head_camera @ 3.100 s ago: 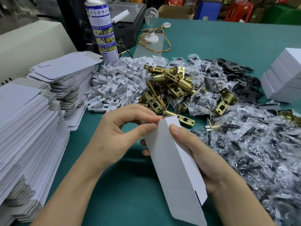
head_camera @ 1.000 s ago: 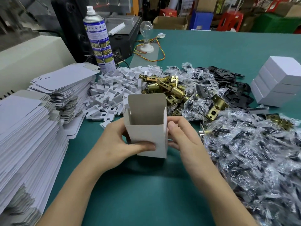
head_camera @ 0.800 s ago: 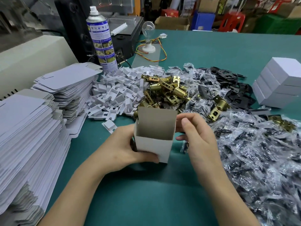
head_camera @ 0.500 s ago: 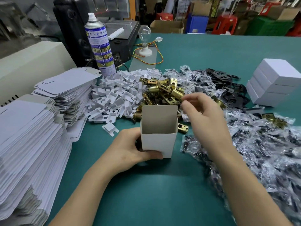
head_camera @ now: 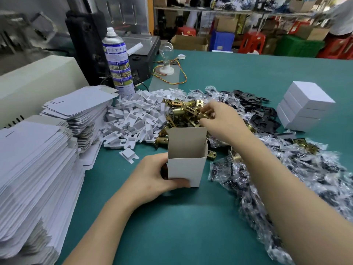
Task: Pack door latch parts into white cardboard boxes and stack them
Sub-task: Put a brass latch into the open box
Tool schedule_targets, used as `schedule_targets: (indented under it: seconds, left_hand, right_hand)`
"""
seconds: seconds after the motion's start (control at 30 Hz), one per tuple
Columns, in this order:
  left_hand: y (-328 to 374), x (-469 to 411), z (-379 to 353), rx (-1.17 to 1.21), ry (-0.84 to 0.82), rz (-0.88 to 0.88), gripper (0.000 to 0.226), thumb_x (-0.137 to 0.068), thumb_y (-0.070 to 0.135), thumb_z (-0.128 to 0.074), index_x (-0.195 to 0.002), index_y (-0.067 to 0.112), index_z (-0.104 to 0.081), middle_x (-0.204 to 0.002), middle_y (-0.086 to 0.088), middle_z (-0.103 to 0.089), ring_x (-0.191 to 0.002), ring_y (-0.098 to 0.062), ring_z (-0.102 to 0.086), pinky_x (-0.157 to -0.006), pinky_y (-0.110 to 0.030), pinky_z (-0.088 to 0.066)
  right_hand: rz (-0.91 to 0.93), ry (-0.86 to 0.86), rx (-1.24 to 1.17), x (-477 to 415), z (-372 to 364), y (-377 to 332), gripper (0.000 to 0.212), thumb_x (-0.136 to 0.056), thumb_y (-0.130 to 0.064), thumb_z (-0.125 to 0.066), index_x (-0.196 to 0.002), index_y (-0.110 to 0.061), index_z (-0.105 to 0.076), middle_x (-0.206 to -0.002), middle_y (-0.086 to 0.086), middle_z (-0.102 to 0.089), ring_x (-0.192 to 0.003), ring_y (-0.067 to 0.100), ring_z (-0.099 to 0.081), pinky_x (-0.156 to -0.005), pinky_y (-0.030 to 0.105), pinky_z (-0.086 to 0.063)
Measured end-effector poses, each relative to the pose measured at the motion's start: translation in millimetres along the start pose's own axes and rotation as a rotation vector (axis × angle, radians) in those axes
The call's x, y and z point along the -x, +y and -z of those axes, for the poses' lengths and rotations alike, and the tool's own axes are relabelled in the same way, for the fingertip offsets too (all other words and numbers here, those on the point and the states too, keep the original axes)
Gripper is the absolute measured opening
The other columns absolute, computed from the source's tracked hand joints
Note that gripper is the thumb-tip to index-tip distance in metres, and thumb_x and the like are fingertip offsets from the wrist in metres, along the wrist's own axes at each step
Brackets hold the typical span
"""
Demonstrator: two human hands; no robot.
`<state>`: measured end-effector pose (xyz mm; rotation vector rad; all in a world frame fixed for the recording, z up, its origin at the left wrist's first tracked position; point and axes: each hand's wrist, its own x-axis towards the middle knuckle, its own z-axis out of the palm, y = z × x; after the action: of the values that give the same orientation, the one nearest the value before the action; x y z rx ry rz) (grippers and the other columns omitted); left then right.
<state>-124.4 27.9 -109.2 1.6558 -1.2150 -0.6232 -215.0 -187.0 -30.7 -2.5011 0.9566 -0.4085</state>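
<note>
- the upright open-topped white cardboard box (head_camera: 186, 169) now stands on the green table (head_camera: 191, 226), around the middle of its near edge; three seconds ago it was a flat sleeve being squared up between both hands.
- the left hand (head_camera: 152, 178) has taken over the box alone. its thumb and fingers wrap the lower left corner and grip it, steadying it against the table.
- the right hand (head_camera: 221, 119) has let go of the box's right wall and moved away from the near edge to the heap of brass-coloured metal latch bolts (head_camera: 179, 111) just behind the box.
- its fingers curl down onto one latch bolt (head_camera: 200, 114) at the top of the heap and appear to pinch it, though blur leaves it unsure whether the piece is gripped or only touched.
- the inside of the box shows only bare card, so nothing is packed yet. i judge the forming is done and the filling is just starting.
- the pile of small white plastic inserts (head_camera: 137, 115) lies left of the heap, and the clear plastic bags of dark parts (head_camera: 305, 178) spread toward the right edge.
- the stack of closed white boxes (head_camera: 303, 106) sits near the right edge, well apart from the open box. it is probably where this box goes once shut.
</note>
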Motion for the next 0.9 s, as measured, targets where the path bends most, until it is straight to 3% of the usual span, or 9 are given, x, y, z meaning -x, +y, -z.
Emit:
schedule_targets:
  seconds: [0.17,0.3,0.43,0.6,0.73,0.83,0.9]
  left_hand:
    - [-2,1,0,-0.011,-0.005,-0.002,0.039,-0.07,0.051,-0.088,-0.106,0.055,-0.072,-0.103,0.02,-0.077,-0.09,-0.004,-0.073,-0.079,-0.024,-0.059]
    - [-2,0,0,-0.031,-0.009,0.0,0.039,-0.07,0.053,-0.087,-0.105,0.056,-0.071,-0.103,0.019,-0.077,-0.091,-0.007,-0.073,-0.081,-0.032,-0.059]
    - [0,1,1,-0.015,-0.014,-0.005,0.039,-0.07,0.051,-0.088,-0.105,0.056,-0.071,-0.103,0.021,-0.077,-0.089,0.0,-0.072,-0.076,-0.019,-0.057]
    - [2,1,1,-0.01,-0.006,-0.008,0.038,-0.069,0.05,-0.087,-0.102,0.059,-0.071,-0.101,0.022,-0.076,-0.087,0.001,-0.072,-0.074,-0.015,-0.055]
    - [0,1,2,-0.026,-0.007,-0.004,0.036,-0.069,0.054,-0.087,-0.102,0.057,-0.071,-0.101,0.021,-0.076,-0.086,-0.003,-0.072,-0.074,-0.019,-0.056]
    - [-1,0,1,-0.03,-0.01,0.009,0.037,-0.068,0.055,-0.087,-0.102,0.055,-0.072,-0.101,0.021,-0.076,-0.087,-0.003,-0.071,-0.074,-0.02,-0.056]
    - [-1,-1,1,-0.038,-0.015,0.013,0.037,-0.067,0.055,-0.087,-0.101,0.056,-0.071,-0.101,0.022,-0.076,-0.087,-0.003,-0.071,-0.075,-0.021,-0.056]
  right_hand:
    - [0.073,0.133,0.181,0,-5,-5,0.026,-0.095,-0.031,-0.063,-0.116,-0.017,-0.068,-0.11,0.006,-0.069,-0.115,0.031,-0.053,-0.094,0.045,-0.05]
    - [0.197,0.234,0.236,-11,-3,-22,0.034,-0.093,-0.042,-0.069,-0.119,-0.02,-0.068,-0.115,0.007,-0.064,-0.116,0.031,-0.051,-0.093,0.042,-0.044]
    - [0.255,0.143,0.328,-25,-8,-33,0.042,-0.091,-0.048,-0.072,-0.121,-0.02,-0.066,-0.117,0.006,-0.065,-0.118,0.031,-0.052,-0.09,0.039,-0.041]
    - [0.246,0.241,0.345,-27,-7,-32,0.022,-0.096,-0.027,-0.061,-0.112,-0.016,-0.07,-0.108,0.006,-0.074,-0.111,0.033,-0.058,-0.092,0.04,-0.042]
    - [0.114,0.241,0.016,-24,20,-24,0.017,-0.095,-0.025,-0.065,-0.107,-0.021,-0.076,-0.101,-0.001,-0.077,-0.096,0.019,-0.069,-0.089,0.038,-0.056]
    - [0.04,0.198,-0.45,-18,51,-22,0.008,-0.096,-0.019,-0.069,-0.102,-0.023,-0.073,-0.096,-0.003,-0.075,-0.075,0.0,-0.066,-0.07,0.02,-0.056]
    - [0.057,0.173,-0.711,-8,70,-24,0.007,-0.098,-0.015,-0.069,-0.103,-0.02,-0.071,-0.097,0.0,-0.075,-0.076,0.005,-0.066,-0.067,0.018,-0.053]
